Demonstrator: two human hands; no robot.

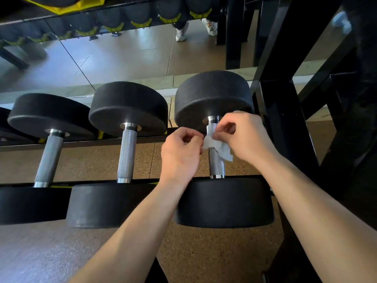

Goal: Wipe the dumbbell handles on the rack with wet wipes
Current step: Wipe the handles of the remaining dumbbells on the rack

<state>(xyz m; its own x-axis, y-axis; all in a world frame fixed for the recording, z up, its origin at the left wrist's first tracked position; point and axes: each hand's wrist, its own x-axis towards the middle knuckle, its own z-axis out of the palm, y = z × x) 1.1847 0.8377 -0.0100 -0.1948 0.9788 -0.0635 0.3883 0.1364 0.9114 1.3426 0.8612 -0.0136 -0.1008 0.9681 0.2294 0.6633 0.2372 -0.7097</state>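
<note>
**Wipe meets steel at the end of the dumbbell rack**

A person's left hand (180,154) and right hand (246,137) hold a small, crumpled white wet wipe (219,147) against the knurled silver steel handle (217,166) of the rightmost black rubber-headed dumbbell (224,203) on the black metal rack (285,123). The fingers (193,139) of both hands are curled, and each hand pinches one side of the wipe. The wipe lies between the two sets of fingers, touching the upper part of the handle just below the far weight head. Below the fingers, most of the bar is bare.

The step in hand appears to be opening the wipe out and wrapping it round the bar. A bunched wipe would cover little, so it likely pays to spread it flat first. The person could then close one hand round it and draw it down the full length with a twist, so the knurling is cleaned all the way round, underside included.

Well to the left of the fingers, the middle knurled steel handle (126,154) and the far-left steel handle (49,158) wait on the same rack. Whether either has been wiped cannot be told.
</note>
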